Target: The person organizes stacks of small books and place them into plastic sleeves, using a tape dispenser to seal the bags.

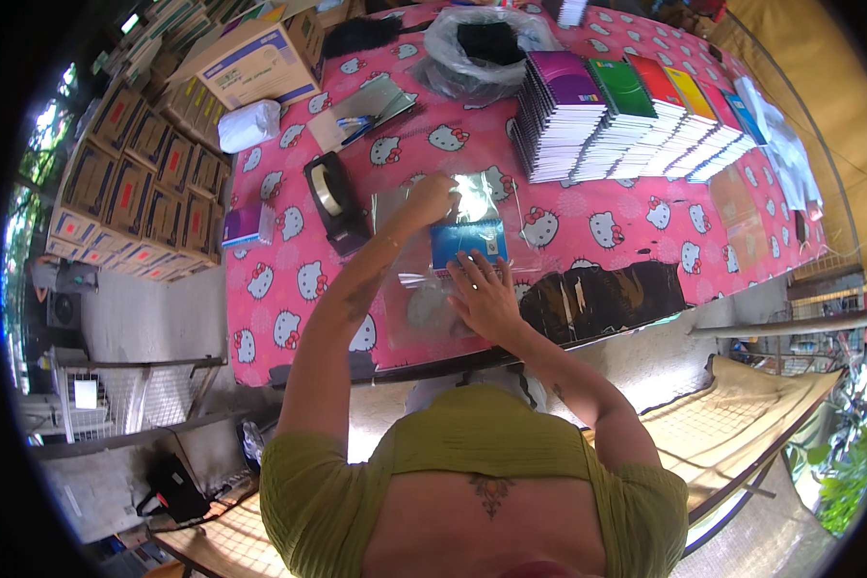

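Observation:
A blue notebook (467, 245) lies on clear plastic film (409, 306) near the table's front edge. The film spreads out around it and catches a bright glare just beyond the notebook. My left hand (434, 200) is closed at the film's far side, fingers bent down on it. Spread fingers of my right hand (486, 297) rest flat over the notebook's near edge and the film. Left of the film stands a black tape dispenser (337, 202) with a roll of tape in it.
Tall stacks of spiral notebooks (573, 125) in several colours stand at the back right. A plastic bag (472, 58) sits at the back, with cardboard boxes (144, 183) at left. Another small packed notebook (249, 224) lies near the left edge. Dark torn patches (602, 301) mark the pink tablecloth's front.

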`<state>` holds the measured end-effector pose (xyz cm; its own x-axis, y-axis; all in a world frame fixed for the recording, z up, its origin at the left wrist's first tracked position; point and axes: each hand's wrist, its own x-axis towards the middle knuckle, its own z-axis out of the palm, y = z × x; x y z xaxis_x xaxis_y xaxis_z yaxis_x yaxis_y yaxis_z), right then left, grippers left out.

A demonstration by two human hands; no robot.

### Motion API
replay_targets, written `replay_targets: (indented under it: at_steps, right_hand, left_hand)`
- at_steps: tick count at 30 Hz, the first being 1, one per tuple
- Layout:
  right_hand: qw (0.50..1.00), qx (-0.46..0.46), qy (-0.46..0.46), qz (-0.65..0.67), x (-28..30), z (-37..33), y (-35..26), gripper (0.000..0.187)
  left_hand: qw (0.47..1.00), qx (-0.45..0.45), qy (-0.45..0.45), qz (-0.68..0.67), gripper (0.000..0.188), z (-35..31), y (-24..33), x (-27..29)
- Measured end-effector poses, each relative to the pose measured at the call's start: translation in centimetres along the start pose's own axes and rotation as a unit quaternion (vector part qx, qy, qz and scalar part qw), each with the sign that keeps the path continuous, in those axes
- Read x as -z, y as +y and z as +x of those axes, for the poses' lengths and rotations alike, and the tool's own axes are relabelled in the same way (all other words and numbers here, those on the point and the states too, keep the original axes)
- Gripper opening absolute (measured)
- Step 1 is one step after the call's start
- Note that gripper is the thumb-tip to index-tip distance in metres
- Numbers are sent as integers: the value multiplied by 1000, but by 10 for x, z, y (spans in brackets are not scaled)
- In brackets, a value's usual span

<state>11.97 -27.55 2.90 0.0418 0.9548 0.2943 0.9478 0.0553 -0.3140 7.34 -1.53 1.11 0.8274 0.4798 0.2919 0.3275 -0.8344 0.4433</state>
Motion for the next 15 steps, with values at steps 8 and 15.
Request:
replay_targets:
  at_steps: [8,15]
  right_hand:
    - [1000,-4,8,-6,3,0,2,58]
    - [1000,17,21,-8,1,0,8,57]
  left_hand:
    - [989,-104,-48,90,21,24,15,2]
    - [998,29,-33,-44,21,-15,64,36]
